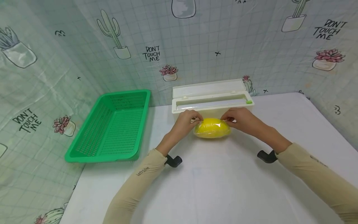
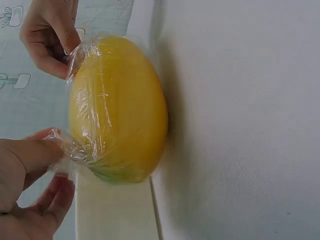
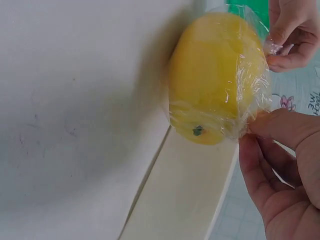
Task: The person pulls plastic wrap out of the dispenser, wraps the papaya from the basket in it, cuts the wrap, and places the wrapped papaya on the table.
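Note:
A yellow, oval, melon-like fruit (image 1: pixel 212 128) lies sideways close to the table, in front of a long white box. Clear cling film (image 2: pixel 92 112) covers it, wrinkled and shiny along the side toward the box. At the fruit's left end my left hand (image 1: pixel 186 122) pinches a gathered edge of the film between thumb and fingers. My right hand (image 1: pixel 240 119) pinches the film at the other end, near a small dark green stem mark (image 3: pixel 198 130). In the left wrist view, the end by my left hand looks greenish under the film.
The white cling film dispenser (image 1: pixel 213 104) stands behind the fruit, lid (image 1: pixel 208 88) raised, with a green slider (image 1: pixel 249 101) at its right end. A green plastic basket (image 1: pixel 135 152) is at the left. A cactus-print sheet (image 1: pixel 195 40) hangs behind the white table (image 1: pixel 218 189).

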`<state>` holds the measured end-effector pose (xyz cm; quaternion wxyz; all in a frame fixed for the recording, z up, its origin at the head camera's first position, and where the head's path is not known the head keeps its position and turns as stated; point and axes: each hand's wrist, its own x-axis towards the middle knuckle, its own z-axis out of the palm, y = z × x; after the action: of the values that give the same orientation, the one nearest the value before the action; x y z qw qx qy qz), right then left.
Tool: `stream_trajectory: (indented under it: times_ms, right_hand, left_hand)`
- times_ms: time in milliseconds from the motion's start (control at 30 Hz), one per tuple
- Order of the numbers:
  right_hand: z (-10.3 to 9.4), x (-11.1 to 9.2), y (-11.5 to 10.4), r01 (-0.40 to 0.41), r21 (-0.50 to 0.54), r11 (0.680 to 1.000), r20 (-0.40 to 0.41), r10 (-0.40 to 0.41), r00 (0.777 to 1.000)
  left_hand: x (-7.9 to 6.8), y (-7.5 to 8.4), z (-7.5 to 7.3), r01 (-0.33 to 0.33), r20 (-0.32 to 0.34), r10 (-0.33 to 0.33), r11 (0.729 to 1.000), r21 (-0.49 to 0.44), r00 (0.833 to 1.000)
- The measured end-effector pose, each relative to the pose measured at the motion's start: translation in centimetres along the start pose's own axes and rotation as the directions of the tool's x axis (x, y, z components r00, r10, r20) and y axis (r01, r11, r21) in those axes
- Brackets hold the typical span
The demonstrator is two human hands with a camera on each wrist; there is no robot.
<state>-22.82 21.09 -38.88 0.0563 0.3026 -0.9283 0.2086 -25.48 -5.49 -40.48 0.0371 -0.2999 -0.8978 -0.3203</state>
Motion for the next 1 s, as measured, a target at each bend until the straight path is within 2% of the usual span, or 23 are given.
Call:
stream_trajectory:
  times_ms: [100,200,267,400,567,700,900,1000]
  right_hand:
    - [0.2,-0.1,-0.1,0.073,-0.024,0.997,0.001,-0.073,0.997]
    - [0.3,-0.1,-0.1,0.123,-0.038,0.992,-0.005,-0.123,0.992]
    - [0.4,-0.1,-0.2,0.116,-0.039,0.993,-0.013,-0.116,0.993]
    - [0.7,-0.1,-0.4,0.048,-0.025,0.999,-0.028,-0.049,0.998]
    - [1.0,-0.2,-0.7,0.039,-0.004,0.999,-0.051,-0.039,0.998]
    - [0.9,-0.3,-0.9,0.031,0.020,0.999,-0.019,-0.031,0.999]
    - [0.9,-0.9,-0.6,0.045,0.017,0.999,0.013,-0.046,0.999]
    - [1.0,-1.1,-0.4,0.035,0.007,0.999,0.034,-0.035,0.999]
  left_hand:
    - [0.0,-0.1,0.2,-0.050,-0.015,0.051,0.997,0.054,0.999]
    - [-0.1,0.0,0.4,-0.062,-0.041,0.063,0.997,0.042,0.997]
    - [-0.3,0.1,0.6,-0.038,-0.067,0.039,0.999,0.017,0.997]
    - [-0.4,0.4,1.0,0.031,-0.119,-0.035,0.999,-0.038,0.992]
    - [-0.7,0.5,1.4,0.046,-0.152,-0.055,0.997,-0.057,0.987]
    - [-1.1,0.5,1.3,0.033,-0.137,-0.046,0.995,-0.092,0.989]
    - [-1.7,-0.1,1.0,-0.036,-0.055,0.032,0.997,-0.069,0.998]
    - [-1.8,-0.3,0.9,-0.039,-0.034,0.036,0.995,-0.095,0.999]
